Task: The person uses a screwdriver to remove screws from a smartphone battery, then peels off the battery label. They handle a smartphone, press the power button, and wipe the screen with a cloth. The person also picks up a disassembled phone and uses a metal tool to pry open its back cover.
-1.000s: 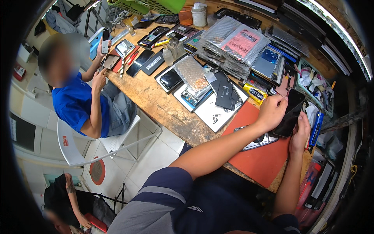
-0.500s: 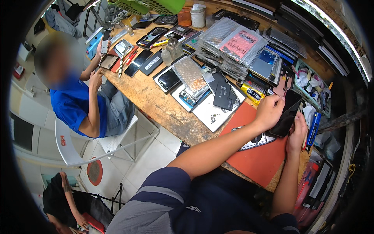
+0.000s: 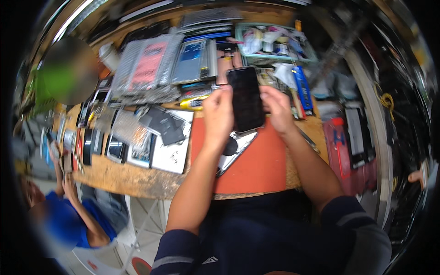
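A black smartphone [image 3: 246, 98] is held upright above the orange-red mat [image 3: 256, 174], its dark glossy side towards me. My left hand [image 3: 218, 112] grips its left edge, with the thumb near the upper corner. At the opposite edge, my right hand [image 3: 278, 109] has its bent fingers against the phone. Partly under the phone and my left forearm lies a silver-edged phone part [image 3: 242, 150] with a round black piece [image 3: 230, 146] on it. Left of the mat, dark flat batteries [image 3: 168, 128] rest on a white board [image 3: 172, 158] beside small loose bits.
Bubble-wrapped packets [image 3: 149, 64] are stacked at the back, near a yellow tube [image 3: 193, 102]. A pale green basket [image 3: 277, 57] holds assorted small items. Right of the mat lies a blue cutter [image 3: 302, 89]. A co-worker in blue [image 3: 94, 224] sits at the left.
My view has swung to the right, so the bench and co-worker sit further left. The phone stays in my hands and now stands more upright.
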`<state>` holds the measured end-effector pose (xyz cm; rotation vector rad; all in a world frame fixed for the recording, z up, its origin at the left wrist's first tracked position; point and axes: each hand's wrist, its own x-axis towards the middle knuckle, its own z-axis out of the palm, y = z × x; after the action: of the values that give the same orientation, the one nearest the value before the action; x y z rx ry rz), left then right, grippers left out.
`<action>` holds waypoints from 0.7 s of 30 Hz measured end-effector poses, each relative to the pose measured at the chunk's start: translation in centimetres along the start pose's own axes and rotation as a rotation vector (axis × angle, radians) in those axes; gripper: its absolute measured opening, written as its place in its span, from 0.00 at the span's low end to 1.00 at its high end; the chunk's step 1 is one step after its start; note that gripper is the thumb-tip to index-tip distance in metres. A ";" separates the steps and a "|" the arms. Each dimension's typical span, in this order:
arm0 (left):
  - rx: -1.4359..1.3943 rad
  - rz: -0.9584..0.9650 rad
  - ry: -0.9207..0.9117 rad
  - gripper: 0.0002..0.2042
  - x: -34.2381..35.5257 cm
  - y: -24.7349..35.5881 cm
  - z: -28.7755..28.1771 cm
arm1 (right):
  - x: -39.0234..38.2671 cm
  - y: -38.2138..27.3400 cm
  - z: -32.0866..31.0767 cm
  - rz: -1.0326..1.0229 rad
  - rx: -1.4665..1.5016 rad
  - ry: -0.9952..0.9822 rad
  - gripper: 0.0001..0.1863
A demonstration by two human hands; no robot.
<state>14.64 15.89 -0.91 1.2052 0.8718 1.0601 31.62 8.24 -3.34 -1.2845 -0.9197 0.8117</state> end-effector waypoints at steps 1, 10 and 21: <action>-0.072 -0.007 -0.004 0.17 -0.2 0.4 0.3 | -0.2 -0.4 0.4 0.006 0.093 -0.007 0.15; -0.118 -0.028 -0.002 0.17 -0.4 0.4 0.8 | 0.0 -1.3 -0.1 -0.074 0.083 -0.179 0.04; -0.099 0.118 0.053 0.13 -0.4 -0.1 1.1 | -0.2 -1.9 -0.1 -0.120 0.051 -0.175 0.09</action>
<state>15.54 15.24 -0.80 1.1609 0.7874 1.2212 31.63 7.83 -1.45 -1.1159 -1.0979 0.8567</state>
